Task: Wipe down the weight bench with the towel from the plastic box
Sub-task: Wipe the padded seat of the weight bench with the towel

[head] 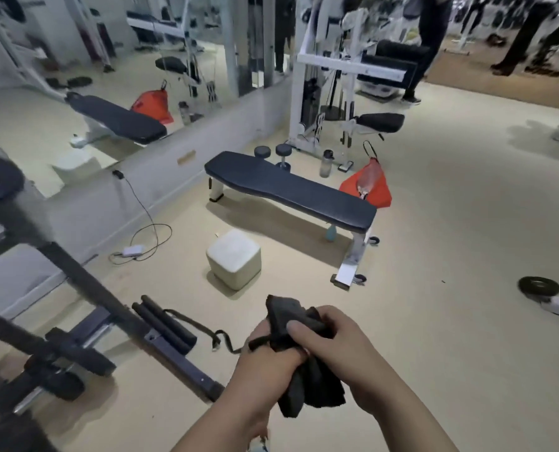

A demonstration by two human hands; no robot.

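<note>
The towel (307, 386) in the left hand (265, 360) is plain charcoal. Beyond that hand the box (234, 259) is cream, the bench (291, 190) navy on white legs, the bag (382, 195) orange.

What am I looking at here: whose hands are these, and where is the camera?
There is no machine here. A person wears one wide-angle camera on the head, looking forward and down, so you see their own two hands at the bottom of the picture. The left hand and the right hand both grip a dark towel. Ahead, in a gym, stands the weight bench with a dark pad. On the floor beside it sit a whitish box, an orange bag, a water bottle and two dumbbells. The mirror on the left wall shows the bench again.
</note>
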